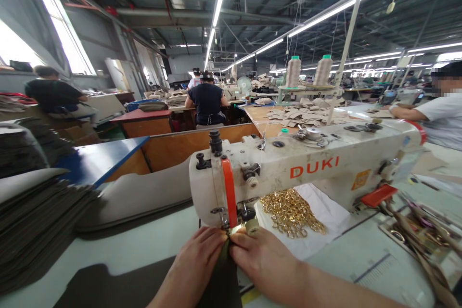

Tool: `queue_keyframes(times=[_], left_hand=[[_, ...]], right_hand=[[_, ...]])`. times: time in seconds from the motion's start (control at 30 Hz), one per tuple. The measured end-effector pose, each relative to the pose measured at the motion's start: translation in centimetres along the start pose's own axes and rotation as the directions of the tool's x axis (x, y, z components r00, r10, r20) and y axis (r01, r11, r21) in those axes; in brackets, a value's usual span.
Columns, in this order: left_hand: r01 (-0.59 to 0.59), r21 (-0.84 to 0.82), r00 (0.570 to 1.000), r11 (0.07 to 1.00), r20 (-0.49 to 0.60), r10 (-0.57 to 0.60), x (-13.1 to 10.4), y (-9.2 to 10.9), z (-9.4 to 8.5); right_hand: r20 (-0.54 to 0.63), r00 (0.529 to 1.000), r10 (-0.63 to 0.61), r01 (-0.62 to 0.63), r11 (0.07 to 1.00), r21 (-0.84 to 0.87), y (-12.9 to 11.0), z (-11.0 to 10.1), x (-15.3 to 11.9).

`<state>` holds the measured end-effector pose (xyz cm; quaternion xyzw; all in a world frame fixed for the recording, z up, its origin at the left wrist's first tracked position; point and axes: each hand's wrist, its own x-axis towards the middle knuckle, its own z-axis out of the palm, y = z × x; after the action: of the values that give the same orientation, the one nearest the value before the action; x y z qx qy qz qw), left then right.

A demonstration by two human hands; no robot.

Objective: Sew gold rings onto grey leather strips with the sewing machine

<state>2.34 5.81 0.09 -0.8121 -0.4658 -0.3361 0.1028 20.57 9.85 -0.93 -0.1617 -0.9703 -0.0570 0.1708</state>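
My left hand [197,261] and my right hand [269,259] meet under the head of a white sewing machine [274,159] with a red guard. Their fingers are closed and press on the edge of a dark grey-brown fabric piece [122,284], one hand on each side of the needle area. The fabric runs back toward me between my wrists and spreads to the left. My fingertips hide the exact spot at the needle, where a small lamp glows. Behind my right hand, a heap of gold metal rings [288,209] lies on a white sheet [337,216].
Stacked dark fabric pieces [36,231] fill the left side, with more panels [144,197] behind. A tray of straps and rings [418,231] is at right. Thread cones [293,72] stand above the machine. Several people work nearby, one person [206,98] straight ahead.
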Motion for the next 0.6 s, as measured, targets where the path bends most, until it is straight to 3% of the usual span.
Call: queue_keyframes(times=[0.23,0.43,0.6], left_hand=[[0.022,0.011,1.000,1.000,0.009,-0.022,-0.2,0.3,-0.2],[0.056,0.109,0.996,0.992,0.063,-0.063,-1.9,0.3,-0.7],[-0.061,0.241,0.980,0.969,0.196,0.013,-2.7,0.4,-0.9]], right_hand=[[-0.072,0.997,0.030,-0.029,1.000,0.009,-0.5,0.3,-0.5],[-0.056,0.996,-0.073,0.077,0.995,0.071,-0.9,0.0,-1.5],[-0.030,0.996,-0.087,0.089,0.994,0.068,-1.0,-0.4,-1.5]])
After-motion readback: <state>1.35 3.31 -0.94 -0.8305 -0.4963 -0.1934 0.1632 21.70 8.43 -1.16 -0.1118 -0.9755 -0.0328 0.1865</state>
